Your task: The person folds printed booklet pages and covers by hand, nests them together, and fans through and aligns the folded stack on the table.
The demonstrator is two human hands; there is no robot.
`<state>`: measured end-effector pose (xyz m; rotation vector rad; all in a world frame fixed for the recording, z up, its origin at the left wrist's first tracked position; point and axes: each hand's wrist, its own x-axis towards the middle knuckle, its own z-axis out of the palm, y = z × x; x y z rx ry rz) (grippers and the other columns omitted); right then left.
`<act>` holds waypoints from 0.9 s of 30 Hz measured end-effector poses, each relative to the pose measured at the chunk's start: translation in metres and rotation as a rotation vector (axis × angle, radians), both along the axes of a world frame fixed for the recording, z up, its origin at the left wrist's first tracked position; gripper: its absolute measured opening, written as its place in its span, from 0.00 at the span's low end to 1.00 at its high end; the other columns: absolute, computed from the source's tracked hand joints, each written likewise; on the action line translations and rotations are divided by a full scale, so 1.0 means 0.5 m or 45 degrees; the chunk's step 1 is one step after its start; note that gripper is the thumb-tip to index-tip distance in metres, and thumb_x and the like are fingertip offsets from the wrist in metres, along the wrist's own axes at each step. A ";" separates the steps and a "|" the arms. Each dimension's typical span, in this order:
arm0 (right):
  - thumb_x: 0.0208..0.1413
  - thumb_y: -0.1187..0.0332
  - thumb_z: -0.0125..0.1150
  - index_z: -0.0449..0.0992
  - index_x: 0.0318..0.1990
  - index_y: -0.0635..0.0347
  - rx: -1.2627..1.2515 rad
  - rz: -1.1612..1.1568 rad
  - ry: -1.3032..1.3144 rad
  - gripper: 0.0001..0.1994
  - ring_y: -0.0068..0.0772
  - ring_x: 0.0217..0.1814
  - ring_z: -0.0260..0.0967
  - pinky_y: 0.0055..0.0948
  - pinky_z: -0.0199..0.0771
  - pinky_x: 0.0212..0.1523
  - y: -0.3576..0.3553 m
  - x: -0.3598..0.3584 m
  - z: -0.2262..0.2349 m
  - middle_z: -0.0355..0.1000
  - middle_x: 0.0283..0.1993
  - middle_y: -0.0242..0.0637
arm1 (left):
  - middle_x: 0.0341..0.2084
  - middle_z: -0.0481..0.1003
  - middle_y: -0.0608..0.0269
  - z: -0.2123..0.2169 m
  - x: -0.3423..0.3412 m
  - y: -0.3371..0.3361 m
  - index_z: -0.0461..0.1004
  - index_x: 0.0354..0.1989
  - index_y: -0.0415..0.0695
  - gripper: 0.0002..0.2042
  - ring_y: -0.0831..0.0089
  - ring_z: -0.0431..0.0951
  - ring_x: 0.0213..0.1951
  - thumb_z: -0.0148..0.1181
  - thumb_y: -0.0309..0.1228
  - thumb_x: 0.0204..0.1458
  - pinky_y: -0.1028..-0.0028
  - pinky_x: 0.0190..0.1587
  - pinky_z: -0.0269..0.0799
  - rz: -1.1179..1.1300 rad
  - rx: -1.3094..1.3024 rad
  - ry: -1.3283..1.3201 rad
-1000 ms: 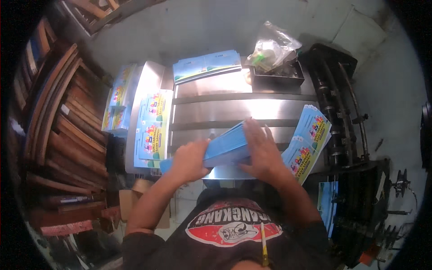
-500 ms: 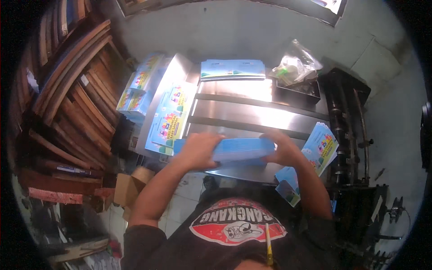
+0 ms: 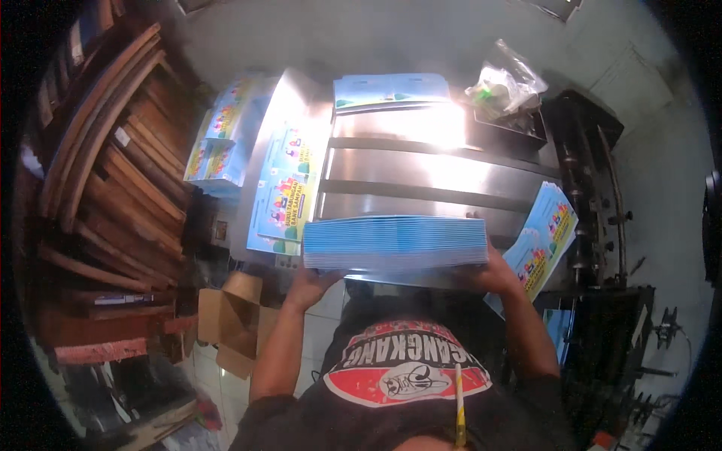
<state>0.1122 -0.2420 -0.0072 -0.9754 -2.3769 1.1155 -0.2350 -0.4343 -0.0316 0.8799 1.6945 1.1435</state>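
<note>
A thick stack of blue-edged printed booklets (image 3: 396,242) stands at the near edge of the metal table, its layered edges facing up. My left hand (image 3: 314,286) closes on the stack's lower left end, with part of the fingers hidden behind it. At the opposite end my right hand (image 3: 496,272) grips the lower right corner, its fingers mostly out of sight. Just beyond my right hand lies a fanned pile of blue and yellow printed booklets (image 3: 543,239). Similar booklets (image 3: 284,199) overlap on the metal side plate to the left.
More booklets are piled in stacks (image 3: 224,139) at the far left, and flat ones (image 3: 389,90) lie at the table's back. A clear plastic bag (image 3: 505,84) sits on a dark tray. Dark machinery (image 3: 583,195) borders the right; an open cardboard box (image 3: 235,312) is below left.
The stack has come up facing me, showing far more of its layered edges. Both hands have shifted lower, to its ends. The view has tilted slightly.
</note>
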 end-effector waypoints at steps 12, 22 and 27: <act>0.43 0.77 0.72 0.65 0.61 0.61 -0.321 -0.561 0.079 0.34 0.45 0.63 0.66 0.36 0.64 0.63 -0.127 -0.062 0.046 0.68 0.60 0.47 | 0.44 0.76 0.57 -0.033 -0.048 0.029 0.68 0.51 0.36 0.24 0.68 0.76 0.47 0.68 0.17 0.45 0.68 0.51 0.73 0.061 0.221 -0.031; 0.36 0.72 0.79 0.64 0.62 0.60 -0.492 -0.747 0.351 0.42 0.41 0.61 0.67 0.38 0.65 0.62 -0.473 -0.005 0.072 0.71 0.58 0.42 | 0.44 0.76 0.58 0.088 -0.107 -0.156 0.67 0.54 0.36 0.31 0.69 0.76 0.46 0.74 0.19 0.38 0.68 0.47 0.76 -0.332 0.147 0.024; 0.40 0.67 0.78 0.59 0.66 0.63 -1.150 -1.165 0.727 0.44 0.38 0.63 0.65 0.38 0.61 0.65 -0.779 -0.009 -0.143 0.69 0.59 0.41 | 0.46 0.74 0.60 -0.011 -0.072 -0.266 0.64 0.58 0.39 0.33 0.68 0.75 0.48 0.73 0.25 0.42 0.65 0.54 0.71 -0.523 -0.329 -0.352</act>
